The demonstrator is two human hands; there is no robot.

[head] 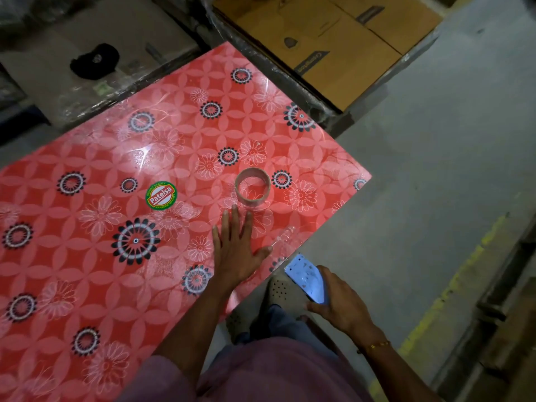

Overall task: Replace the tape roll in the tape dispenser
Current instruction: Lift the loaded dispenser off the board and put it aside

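The left hand (pixel 235 250) lay flat on the red table (pixel 87 285), palm down, fingers straight and spread, holding nothing. Its fingertips pointed toward twelve o'clock, just short of the tape core (pixel 252 187), which stood apart from them on the tabletop. The core was a thin ring of brownish cardboard, lying on its flat side, open in the middle so the red pattern showed through; whether any tape was left on it could not be told.

The right hand (pixel 338 304), at about four o'clock from the left and off the table's edge, had its fingers curled round the lower end of the tape dispenser (pixel 307 278), of which a flat blue plate with pale scuffs and a toothed end showed. A thin gold-coloured bracelet (pixel 374 346) circled that wrist.

At four o'clock from the core, a crumpled strip of clear tape (pixel 282 237) lay near the table's edge. At nine o'clock from the core sat a round green, red and white sticker (pixel 161 196) reading "Patelsa", with small yellow rim lettering too fine to read surely. The tabletop was glossy, printed with pale petals and black-and-white flower rosettes.

At one o'clock beyond the table stood a brown cardboard box (pixel 333 39) with flaps shut; at eleven o'clock a black cap (pixel 95 61) rested on a grey wrapped carton. Below, a perforated grey shoe (pixel 280 291) stood on the concrete floor (pixel 435 169).
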